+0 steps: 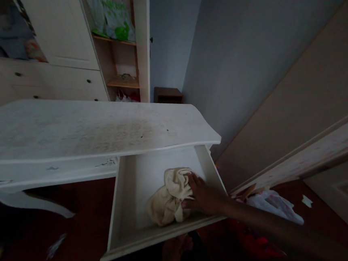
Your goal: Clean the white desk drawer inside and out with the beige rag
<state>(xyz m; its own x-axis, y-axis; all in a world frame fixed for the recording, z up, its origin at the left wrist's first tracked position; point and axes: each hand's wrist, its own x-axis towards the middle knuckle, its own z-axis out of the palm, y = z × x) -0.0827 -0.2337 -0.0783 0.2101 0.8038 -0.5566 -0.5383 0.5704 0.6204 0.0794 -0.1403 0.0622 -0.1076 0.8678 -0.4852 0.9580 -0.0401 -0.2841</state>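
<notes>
A crumpled cream cloth (169,198) lies in the open white drawer (129,215) of a white desk (85,132). My right hand (202,197) reaches in from the right and lies on the cloth's right side, fingers over the top and thumb against its lower edge, gripping it. Below the drawer front a dim shape (174,254) looks like my left hand. Its fingers are too dark to make out.
A white wardrobe (62,34) with open shelves and plastic bags (112,14) stands behind the desk. A leaning panel (296,107) fills the right. White bags (275,207) and red items (257,245) lie on the dark red floor.
</notes>
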